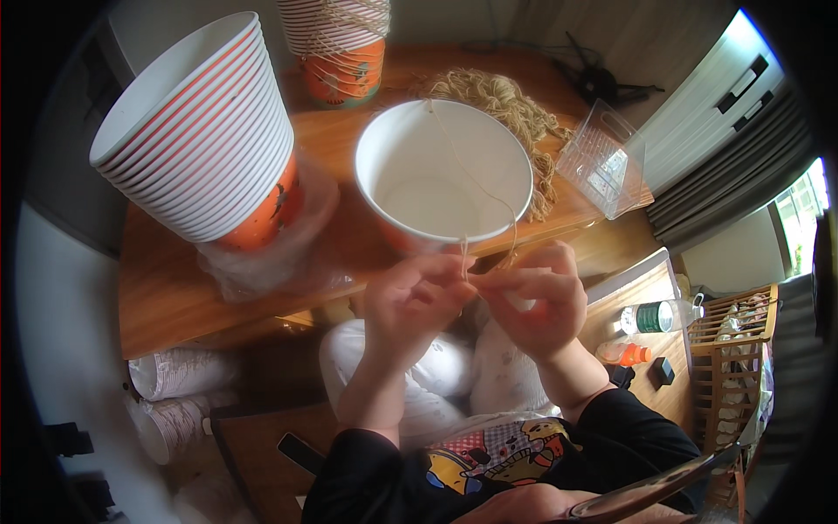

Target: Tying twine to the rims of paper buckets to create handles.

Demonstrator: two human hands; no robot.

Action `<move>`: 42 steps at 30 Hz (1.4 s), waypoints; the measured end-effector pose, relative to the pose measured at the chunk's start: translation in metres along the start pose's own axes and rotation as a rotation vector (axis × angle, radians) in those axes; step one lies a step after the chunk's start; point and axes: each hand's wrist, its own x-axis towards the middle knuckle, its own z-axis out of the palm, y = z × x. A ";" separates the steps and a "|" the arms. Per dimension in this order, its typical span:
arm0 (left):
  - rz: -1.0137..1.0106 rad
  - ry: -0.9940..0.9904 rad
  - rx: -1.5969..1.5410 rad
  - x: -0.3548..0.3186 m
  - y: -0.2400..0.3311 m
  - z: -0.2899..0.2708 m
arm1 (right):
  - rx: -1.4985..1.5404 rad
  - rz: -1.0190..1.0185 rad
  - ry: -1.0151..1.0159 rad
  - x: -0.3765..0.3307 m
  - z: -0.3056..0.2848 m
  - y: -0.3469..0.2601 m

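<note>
left grip (pixel 406 301) and right grip (pixel 543 301) meet at the near rim of a paper bucket (pixel 384 175), each pinching a thin twine strand (pixel 464 251) between thumb and fingertips, the two sets of fingertips almost touching. the bucket sits by the front edge of a wooden desk (pixel 179 293), above the person's lap.

left of it, a tall stack of nested paper buckets (pixel 196 144) leans outward, a crumpled clear plastic bag (pixel 292 236) around its base. farther back stands a second bucket stack (pixel 342 61), looped with twine. a tangled twine bundle (pixel 497 92) crowds the bucket's far right side, and a transparent plastic tray (pixel 602 162) lies tilted just beyond that. down to the right are a clear bottle with a green label (pixel 655 317) and a smaller bottle with an orange cap (pixel 624 353).

the twine strand is pale tan, slim and slightly slack; it runs from the far rim across the bucket's mouth, curves over the near right rim and bends back to the fingertips. a short doubled length hangs upright at the near rim; whether it is knotted cannot be told. the bucket is white inside, with a rolled white rim and orange just visible below.
</note>
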 end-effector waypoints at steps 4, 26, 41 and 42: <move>0.016 -0.022 -0.012 0.000 -0.006 -0.002 | 0.026 -0.008 -0.040 0.002 0.000 -0.003; 0.625 0.322 0.779 0.003 0.013 0.003 | -0.026 -0.197 -0.092 0.038 0.009 -0.004; 0.607 0.333 0.687 0.005 0.010 0.000 | -0.090 -0.199 -0.106 0.035 0.010 -0.004; 0.598 0.324 0.683 0.004 0.010 0.000 | -0.072 -0.212 -0.078 0.035 0.012 -0.006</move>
